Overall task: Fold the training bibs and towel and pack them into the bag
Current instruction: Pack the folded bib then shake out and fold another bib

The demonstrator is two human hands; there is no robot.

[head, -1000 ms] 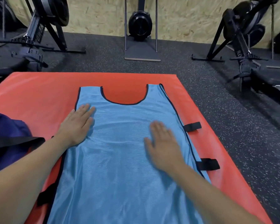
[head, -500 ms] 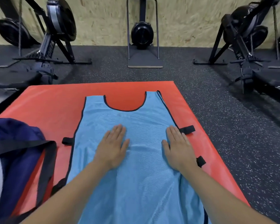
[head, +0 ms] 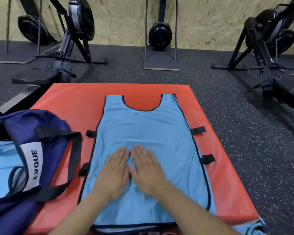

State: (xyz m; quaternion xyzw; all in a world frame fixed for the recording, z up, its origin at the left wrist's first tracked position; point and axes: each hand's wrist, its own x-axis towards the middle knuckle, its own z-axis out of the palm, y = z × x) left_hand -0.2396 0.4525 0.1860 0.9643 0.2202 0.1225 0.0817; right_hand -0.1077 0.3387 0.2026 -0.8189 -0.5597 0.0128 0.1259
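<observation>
Blue bib flat on red mat, neck end away, long axis running straight out from person. Left hand and right hand side by side mid-bib, fingers straight, palms pressing. Navy bag left of bib, nearer left hand.

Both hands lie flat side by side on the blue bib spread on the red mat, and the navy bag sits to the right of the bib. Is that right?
Not quite. The head view shows the navy bag to the left of the blue bib, not the right. The rest holds: left hand and right hand lie flat side by side on the bib, spread on the red mat.
</observation>
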